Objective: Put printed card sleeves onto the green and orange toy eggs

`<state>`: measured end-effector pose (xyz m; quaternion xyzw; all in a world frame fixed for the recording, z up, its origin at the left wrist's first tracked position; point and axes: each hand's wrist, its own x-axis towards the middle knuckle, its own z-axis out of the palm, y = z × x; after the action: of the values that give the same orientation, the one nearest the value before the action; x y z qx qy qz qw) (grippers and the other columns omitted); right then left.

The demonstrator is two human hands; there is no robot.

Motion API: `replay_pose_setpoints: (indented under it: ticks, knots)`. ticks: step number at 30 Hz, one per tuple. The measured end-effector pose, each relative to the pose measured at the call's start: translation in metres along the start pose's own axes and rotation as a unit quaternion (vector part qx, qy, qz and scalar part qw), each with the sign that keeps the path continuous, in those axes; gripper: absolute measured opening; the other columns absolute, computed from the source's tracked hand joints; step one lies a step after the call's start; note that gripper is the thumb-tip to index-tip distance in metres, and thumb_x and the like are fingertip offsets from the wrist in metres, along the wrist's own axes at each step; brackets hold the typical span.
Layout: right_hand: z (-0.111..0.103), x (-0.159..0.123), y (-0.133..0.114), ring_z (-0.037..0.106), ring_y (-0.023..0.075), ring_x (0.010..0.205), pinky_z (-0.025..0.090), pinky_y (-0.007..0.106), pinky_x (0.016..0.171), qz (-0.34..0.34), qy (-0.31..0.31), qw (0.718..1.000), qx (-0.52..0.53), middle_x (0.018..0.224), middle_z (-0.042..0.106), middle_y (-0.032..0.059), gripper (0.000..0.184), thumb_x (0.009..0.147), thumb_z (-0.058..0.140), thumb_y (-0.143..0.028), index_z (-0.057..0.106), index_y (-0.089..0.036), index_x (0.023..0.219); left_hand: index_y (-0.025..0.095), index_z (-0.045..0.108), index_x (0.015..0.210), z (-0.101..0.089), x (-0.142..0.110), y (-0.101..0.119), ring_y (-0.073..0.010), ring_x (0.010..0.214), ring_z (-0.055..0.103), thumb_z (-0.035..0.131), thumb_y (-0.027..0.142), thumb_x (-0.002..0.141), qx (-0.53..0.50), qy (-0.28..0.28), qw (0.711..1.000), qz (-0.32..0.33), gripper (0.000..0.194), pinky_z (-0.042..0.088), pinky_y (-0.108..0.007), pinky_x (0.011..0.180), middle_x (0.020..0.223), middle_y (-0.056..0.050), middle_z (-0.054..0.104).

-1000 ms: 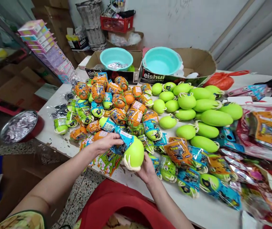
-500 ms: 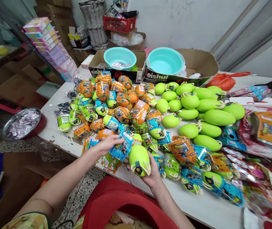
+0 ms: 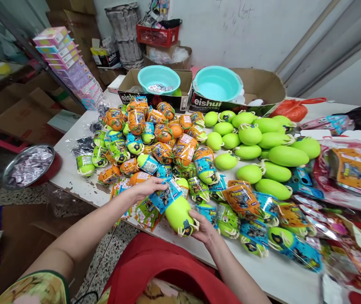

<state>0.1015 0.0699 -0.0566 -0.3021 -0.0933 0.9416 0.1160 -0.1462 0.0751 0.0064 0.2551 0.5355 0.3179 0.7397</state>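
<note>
My left hand (image 3: pixel 150 188) pinches the upper edge of a blue printed bag (image 3: pixel 166 195). My right hand (image 3: pixel 203 227) is closed round the lower right side of a lime-green egg-shaped toy (image 3: pixel 178 214) with pale strings and a dark emblem at its end. The egg's upper end meets the bag's mouth and seems partly inside it. Flat green and orange printed bags (image 3: pixel 147 213) lie in a stack beneath my left hand. Beside both hands is a heap of bagged orange and green eggs (image 3: pixel 185 152). Unbagged green eggs (image 3: pixel 250 134) lie to the right.
Turquoise basins (image 3: pixel 218 84) sit in cardboard boxes (image 3: pixel 262 86) at the back. A metal bowl of small sachets (image 3: pixel 30 166) stands left of the table. Stacked pink and purple boxes (image 3: pixel 69 63) rise at the back left. Plastic-wrapped packets (image 3: pixel 354 169) cover the right end.
The egg has moved up and left against the bag's mouth and now tilts with its emblem end toward the lower right. My left hand has shifted slightly right with the bag.
</note>
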Motion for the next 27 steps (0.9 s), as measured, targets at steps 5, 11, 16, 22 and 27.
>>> replay_pose_setpoints:
  ticks: [5, 11, 16, 22, 27]
  knots:
    - [0.021, 0.003, -0.004, 0.068, 0.0219, 0.087, 0.054, 0.035, 0.078, -0.045, -0.005, 0.997, -0.059, 0.098, 0.07, 0.0059, 0.046, 0.069, 0.069, -0.018, 0.059, -0.02, 0.114, 0.012, 0.07, 0.077, 0.013, -0.004, 0.005, -0.0148, 0.06, 0.059, 0.074, 0.046, 0.062, 0.067, -0.021, 0.997, -0.013, 0.037, 0.047, -0.028, 0.062, 0.069, -0.004, 0.068]
    - [0.049, 0.0, -0.008, 0.067, 0.025, 0.091, 0.052, 0.038, 0.081, -0.092, -0.009, 0.994, -0.064, 0.104, 0.068, 0.0082, 0.053, 0.065, 0.072, -0.013, 0.058, -0.02, 0.116, 0.015, 0.071, 0.082, 0.03, -0.01, 0.013, -0.0176, 0.076, 0.06, 0.072, 0.042, 0.067, 0.122, 0.022, 0.99, 0.063, 0.032, 0.045, -0.026, 0.07, 0.081, -0.003, 0.069]
    - [0.05, -0.005, -0.01, 0.065, 0.0249, 0.095, 0.05, 0.04, 0.086, -0.136, -0.01, 0.99, -0.044, 0.107, 0.068, 0.0068, 0.052, 0.065, 0.07, -0.017, 0.056, -0.021, 0.116, 0.023, 0.051, 0.125, 0.021, -0.025, 0.003, -0.0229, 0.117, 0.048, 0.066, 0.045, 0.074, 0.031, 0.191, 0.963, 0.185, 0.058, 0.043, -0.029, 0.087, 0.132, -0.009, 0.051]
    - [0.06, -0.021, 0.011, 0.064, 0.0245, 0.098, 0.048, 0.04, 0.089, -0.178, 0.041, 0.982, -0.047, 0.111, 0.066, 0.0066, 0.064, 0.065, 0.073, -0.02, 0.048, -0.024, 0.124, 0.016, 0.058, 0.116, 0.041, -0.043, -0.036, -0.0235, 0.084, 0.062, 0.072, 0.042, 0.067, -0.051, -0.009, 0.998, 0.037, 0.057, 0.049, -0.029, 0.062, 0.108, -0.013, 0.065]
    - [0.067, -0.038, 0.026, 0.059, 0.0267, 0.107, 0.043, 0.042, 0.095, -0.182, 0.038, 0.981, -0.058, 0.117, 0.063, 0.0073, 0.063, 0.067, 0.076, -0.031, 0.049, -0.025, 0.123, 0.021, 0.057, 0.118, 0.06, -0.056, -0.035, -0.024, 0.1, 0.059, 0.077, 0.032, 0.064, -0.061, -0.046, 0.996, 0.051, 0.058, 0.045, -0.033, 0.087, 0.112, -0.007, 0.065]
